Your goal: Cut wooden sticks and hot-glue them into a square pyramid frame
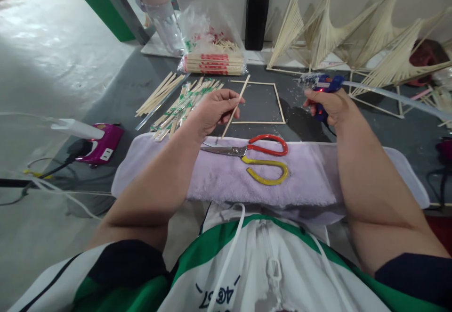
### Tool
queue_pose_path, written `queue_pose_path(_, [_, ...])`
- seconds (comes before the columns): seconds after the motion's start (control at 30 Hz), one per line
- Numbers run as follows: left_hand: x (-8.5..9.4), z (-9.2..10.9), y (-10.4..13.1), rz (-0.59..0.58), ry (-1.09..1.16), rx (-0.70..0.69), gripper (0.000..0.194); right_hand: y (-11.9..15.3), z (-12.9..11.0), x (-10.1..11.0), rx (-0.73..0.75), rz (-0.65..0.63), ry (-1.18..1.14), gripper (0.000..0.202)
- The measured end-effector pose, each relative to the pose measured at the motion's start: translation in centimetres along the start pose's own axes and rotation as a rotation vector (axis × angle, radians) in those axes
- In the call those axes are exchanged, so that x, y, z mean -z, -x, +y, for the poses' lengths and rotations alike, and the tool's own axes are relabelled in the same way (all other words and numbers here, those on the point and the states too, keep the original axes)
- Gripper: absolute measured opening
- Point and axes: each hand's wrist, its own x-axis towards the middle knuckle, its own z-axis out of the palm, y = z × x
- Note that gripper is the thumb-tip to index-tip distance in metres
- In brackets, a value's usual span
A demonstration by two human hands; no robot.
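The grey tabletop point(123, 93) bears a stick frame point(279, 103) mid-dial, green-printed sleeved chopsticks point(181, 103) and loose sticks point(160, 95) at nine o'clock (the loose ones farther out), fanned stick structures point(384, 64) at two, and a lilac towel point(219, 175) at six.

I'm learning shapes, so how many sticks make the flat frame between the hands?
3: the far stick, the right stick and the near stick. The left hand may hide another.
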Motion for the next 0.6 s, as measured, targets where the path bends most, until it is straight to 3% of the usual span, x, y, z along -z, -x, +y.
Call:
queue_pose_path(0.13, [0.5, -0.5, -0.5, -0.014, 0.008, 0.001, 0.010, -1.0, 0.9, 0.2, -0.173, -0.058, -0.156, 0.018])
queue_pose_path(0.4, [1.1, -0.9, -0.9, -0.004, 0.035, 0.003, 0.012, -2.4, 1.5, -0.1, -0.240, 0.039, -0.266, 0.014])
queue_pose_path(0.6, [2.0, -1.3, -1.5, 0.024, 0.055, 0.006, 0.011, -3.0, -0.2, 1.0, -0.445, 0.036, -0.182, 0.037])
